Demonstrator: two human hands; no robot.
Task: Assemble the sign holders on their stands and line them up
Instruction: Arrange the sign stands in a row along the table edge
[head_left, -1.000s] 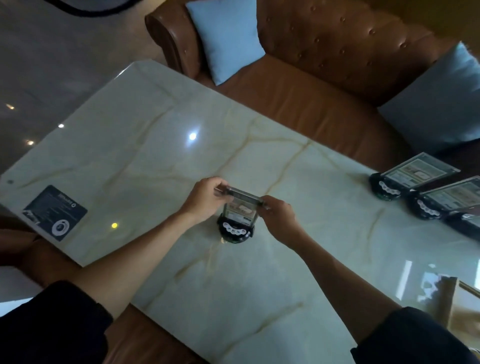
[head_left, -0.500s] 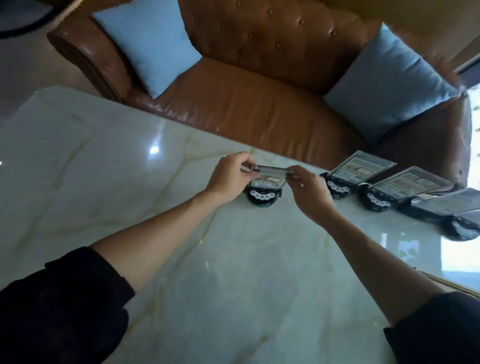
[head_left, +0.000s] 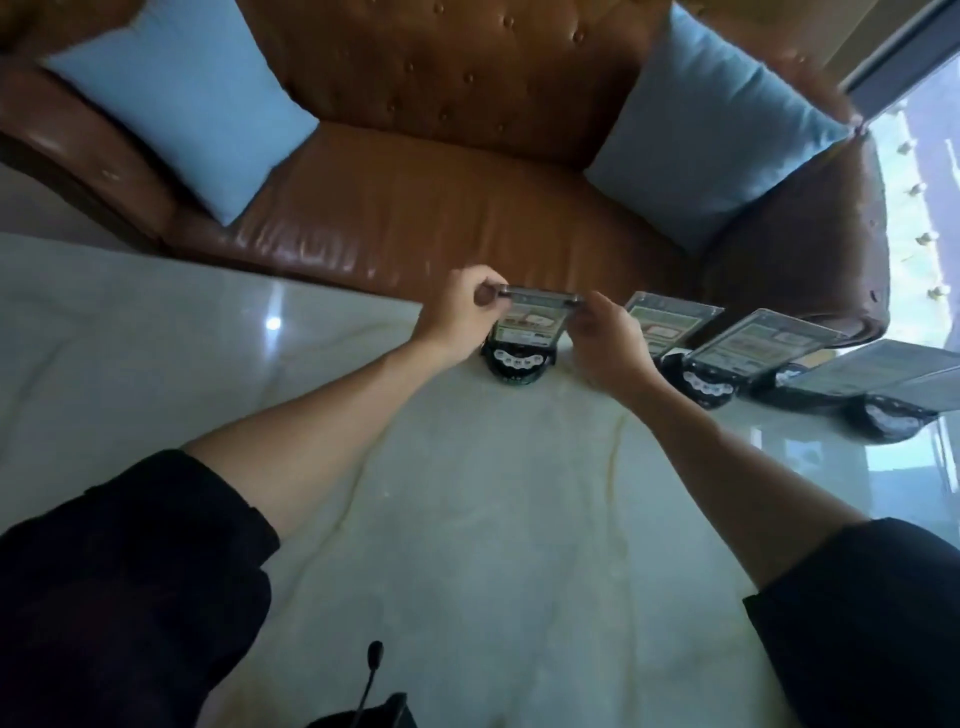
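A clear sign holder (head_left: 531, 323) with a printed card stands in a round black stand (head_left: 517, 365) near the far edge of the marble table (head_left: 467, 519). My left hand (head_left: 462, 317) pinches its upper left corner and my right hand (head_left: 608, 343) grips its right side. To the right, three more assembled sign holders stand in a row: the first (head_left: 667, 325) just behind my right hand, the second (head_left: 753, 348) beside it, and the third (head_left: 883, 379) at the right edge.
A brown leather sofa (head_left: 441, 208) with two light blue cushions (head_left: 176, 98) (head_left: 711, 124) runs right behind the table's far edge. A thin black microphone stalk (head_left: 369, 680) pokes up at the bottom. A window (head_left: 930, 208) is at the right.
Both hands have carried the sign holder on its stand to the right and farther away, next to the row. The view has swung right with them.
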